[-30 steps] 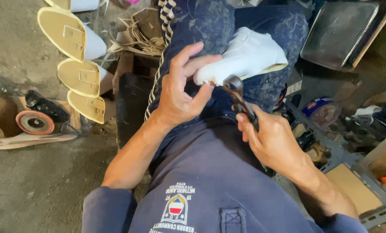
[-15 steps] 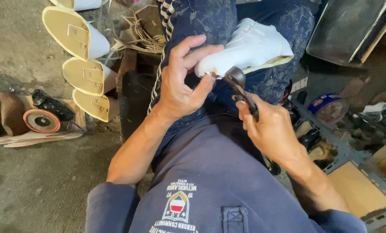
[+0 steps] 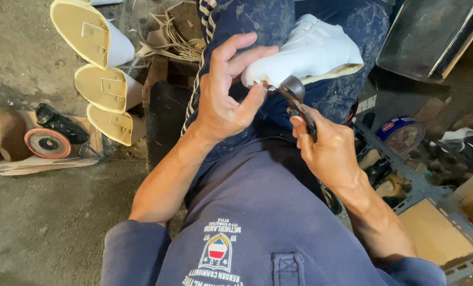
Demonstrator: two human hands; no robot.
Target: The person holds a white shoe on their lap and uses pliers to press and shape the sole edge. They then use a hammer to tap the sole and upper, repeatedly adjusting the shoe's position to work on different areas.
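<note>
A white shoe upper on its last (image 3: 310, 53) rests on my lap, toe toward me. My left hand (image 3: 226, 90) grips its near end, thumb and fingers pinching the white edge. My right hand (image 3: 326, 148) is closed on dark metal pincers (image 3: 296, 95), whose jaws touch the shoe's edge right beside my left thumb. My knees in blue trousers lie under the shoe.
Three pale shoe lasts with soles up (image 3: 101, 85) lie on the concrete floor at left, by a round grinder disc (image 3: 48, 143). A dark tray (image 3: 432, 37) leans at upper right. A tape roll (image 3: 400, 130) and a metal rack with clutter (image 3: 437, 212) sit at right.
The shoe and both hands sit a little higher and to the right in view. The pincers' jaws have come closer to the shoe's edge by my left thumb.
</note>
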